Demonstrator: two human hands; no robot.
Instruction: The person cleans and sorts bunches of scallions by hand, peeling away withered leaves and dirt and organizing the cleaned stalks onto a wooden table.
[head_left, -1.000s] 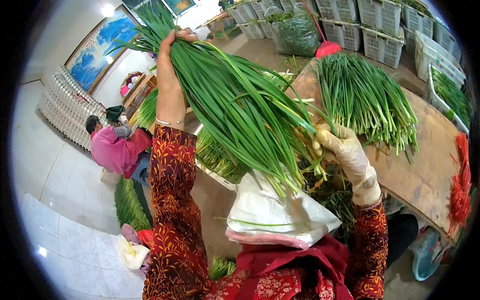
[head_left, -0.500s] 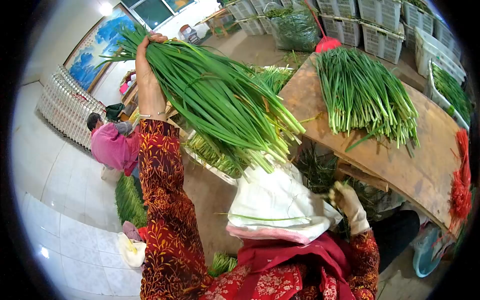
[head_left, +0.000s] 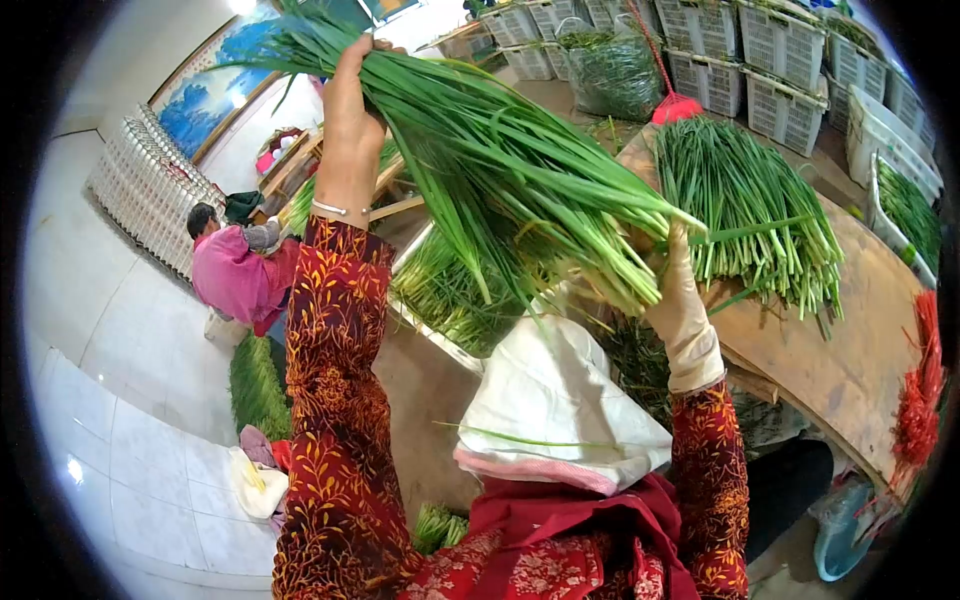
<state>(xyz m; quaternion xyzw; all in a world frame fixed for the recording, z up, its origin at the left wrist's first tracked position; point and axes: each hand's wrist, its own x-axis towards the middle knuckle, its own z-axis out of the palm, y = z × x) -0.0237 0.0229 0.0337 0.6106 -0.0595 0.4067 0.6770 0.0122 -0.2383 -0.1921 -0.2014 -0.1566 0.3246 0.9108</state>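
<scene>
My bare left hand (head_left: 352, 130) is closed around the leafy end of a big bunch of garlic chives (head_left: 510, 150), held up and slanting down to the right. Its pale stem ends point at my gloved right hand (head_left: 684, 315). That hand's fingers close on a few stalks at the stem ends and are partly hidden by them. A white cloth (head_left: 560, 400) covers my lap below the bunch, with one loose green stalk (head_left: 540, 437) lying across it. To the right, a pile of garlic chives (head_left: 745, 215) rests on a wooden board (head_left: 800, 370).
Red ties (head_left: 918, 400) hang at the board's right end, above a blue basin (head_left: 842, 535). White crates (head_left: 785, 105) stand stacked at the back near a red broom (head_left: 677, 107). A person in pink (head_left: 240, 270) sits at the left. More chives fill a tray (head_left: 440, 345) beneath the bunch.
My right hand has risen from beside the lap cloth to the stem ends and now grips stalks there. My left hand and the bunch have shifted right in view.
</scene>
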